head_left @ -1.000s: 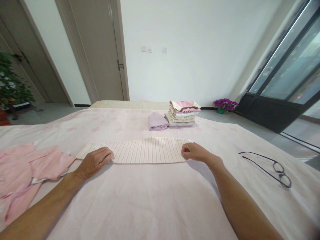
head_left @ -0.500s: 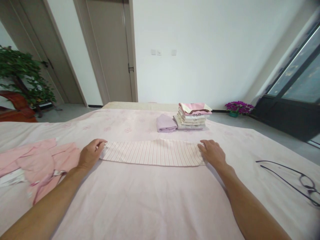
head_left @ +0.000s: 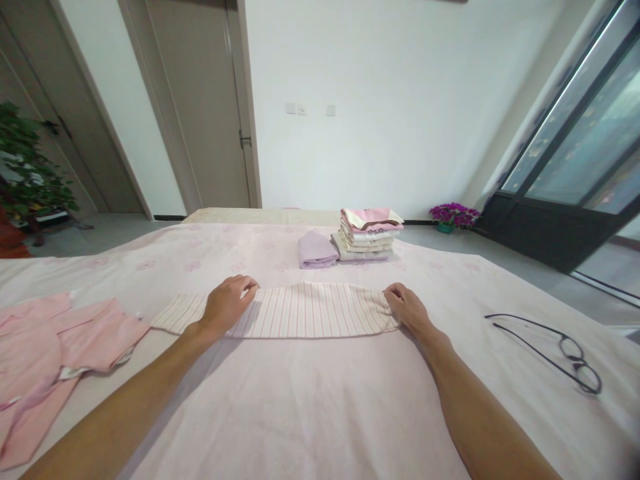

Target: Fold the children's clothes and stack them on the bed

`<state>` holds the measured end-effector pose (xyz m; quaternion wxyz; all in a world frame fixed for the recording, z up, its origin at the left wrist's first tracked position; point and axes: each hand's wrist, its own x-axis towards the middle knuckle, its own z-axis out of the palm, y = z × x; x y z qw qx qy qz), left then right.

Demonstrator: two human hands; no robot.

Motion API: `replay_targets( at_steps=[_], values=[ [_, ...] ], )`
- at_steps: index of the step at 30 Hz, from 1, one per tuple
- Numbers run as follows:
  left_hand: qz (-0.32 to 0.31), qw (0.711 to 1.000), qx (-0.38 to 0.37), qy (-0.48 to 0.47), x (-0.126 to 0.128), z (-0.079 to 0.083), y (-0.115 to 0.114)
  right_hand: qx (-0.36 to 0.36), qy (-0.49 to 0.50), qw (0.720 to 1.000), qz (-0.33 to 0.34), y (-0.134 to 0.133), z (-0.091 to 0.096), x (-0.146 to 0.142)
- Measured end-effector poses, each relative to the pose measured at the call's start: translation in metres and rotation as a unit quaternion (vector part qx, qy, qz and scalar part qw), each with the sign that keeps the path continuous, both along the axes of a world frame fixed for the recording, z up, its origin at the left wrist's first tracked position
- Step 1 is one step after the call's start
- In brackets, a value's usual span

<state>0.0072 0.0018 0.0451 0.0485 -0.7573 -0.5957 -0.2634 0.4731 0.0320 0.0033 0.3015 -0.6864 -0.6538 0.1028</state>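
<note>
One striped cloth (head_left: 310, 312) — right end pinched in right hand (head_left: 409, 309), left part under left hand (head_left: 229, 301) — its grip unclear.

Striped cloth (head_left: 310, 313) — part hidden behind left hand (head_left: 227, 303); pink garment (head_left: 30, 353) — cropped.

The left hand (head_left: 230, 300) is over a long, cream, pink-striped cloth (head_left: 310, 313), the right hand (head_left: 409, 311) at its right end. Thin black-framed glasses (head_left: 578, 364) lie right of the cloth.

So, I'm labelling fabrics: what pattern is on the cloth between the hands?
The cloth has pinkish stripes on cream, clearest in the head view.
</note>
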Motion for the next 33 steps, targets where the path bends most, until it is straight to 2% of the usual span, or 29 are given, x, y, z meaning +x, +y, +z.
replay_targets(
  at_steps=[4, 7, 9, 13, 15, 19, 23, 28, 33],
  values=[
    [-0.065, 0.998, -0.018, 0.013, 0.054, 0.002, 0.032, 0.029, 0.003, 0.999, 0.028, -0.007, -0.003, 0.001],
    [-0.069, 0.996, -0.04, 0.047, 0.08, -0.002, 0.048, 0.044, -0.011, 0.998, 0.044, -0.008, -0.005, 0.0],
    [-0.065, 0.995, -0.04, 0.061, 0.09, -0.005, 0.049, 0.049, -0.02, 0.997, 0.055, -0.006, -0.005, -0.001],
    [-0.115, 0.992, -0.013, 0.053, 0.097, -0.01, 0.038, 0.063, -0.023, 0.997, 0.045, -0.004, -0.004, -0.003],
    [-0.13, 0.99, -0.024, 0.045, 0.098, -0.012, 0.032, 0.066, -0.022, 0.997, 0.037, -0.004, -0.003, -0.004],
    [-0.079, 0.991, -0.105, 0.005, 0.1, -0.012, 0.031, 0.067, -0.018, 0.997, 0.031, -0.008, 0.001, -0.007],
    [-0.082, 0.978, -0.186, -0.048, 0.107, -0.012, 0.04, 0.054, -0.012, 0.998, 0.025, -0.011, 0.005, -0.009],
    [-0.106, 0.958, -0.238, -0.12, 0.121, -0.017, 0.061, 0.055, -0.008, 0.998, 0.024, -0.011, 0.004, -0.009],
    [-0.155, 0.938, -0.277, -0.139, 0.127, -0.022, 0.081, 0.051, -0.006, 0.998, 0.023, -0.011, 0.003, -0.008]
  ],
)
